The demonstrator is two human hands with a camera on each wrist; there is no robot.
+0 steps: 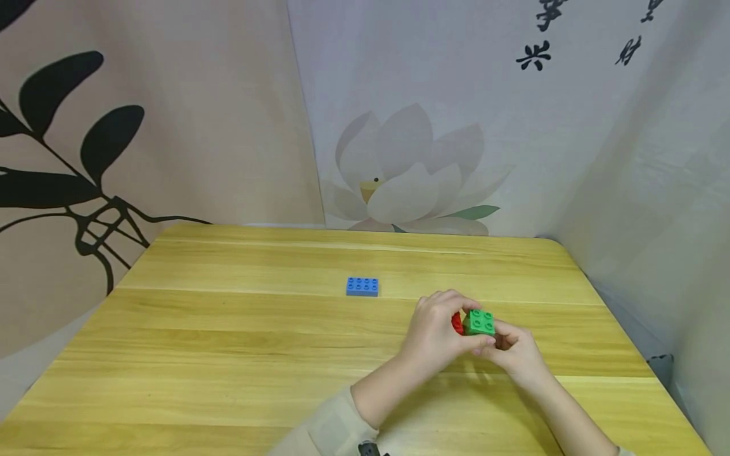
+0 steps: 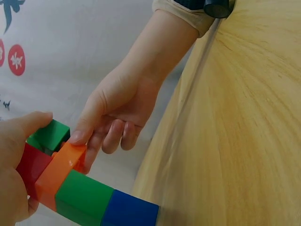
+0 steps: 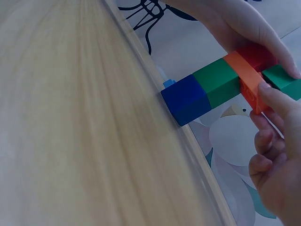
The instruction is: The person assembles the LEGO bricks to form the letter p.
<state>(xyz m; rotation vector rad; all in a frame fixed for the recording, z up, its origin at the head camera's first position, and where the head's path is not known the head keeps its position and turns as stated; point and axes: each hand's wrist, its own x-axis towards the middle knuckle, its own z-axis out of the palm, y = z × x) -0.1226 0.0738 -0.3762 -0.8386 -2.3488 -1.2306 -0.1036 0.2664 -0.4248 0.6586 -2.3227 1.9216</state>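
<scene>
Both hands hold one stack of joined bricks above the table's right half. The left hand [image 1: 436, 326] grips it at the red brick [image 2: 34, 165] and a small green brick [image 1: 479, 322]. The right hand [image 1: 516, 354] pinches the orange brick [image 2: 61, 172] between thumb and fingers. Seen from the right wrist, a larger green brick [image 3: 216, 82] joins the orange one, and a dark blue brick [image 3: 186, 100] forms the end near the tabletop. Whether that end touches the table, I cannot tell.
A blue brick [image 1: 362, 287] with several studs lies alone near the back middle of the wooden table [image 1: 228, 354]. Printed cloth hangs behind the table and at its right side.
</scene>
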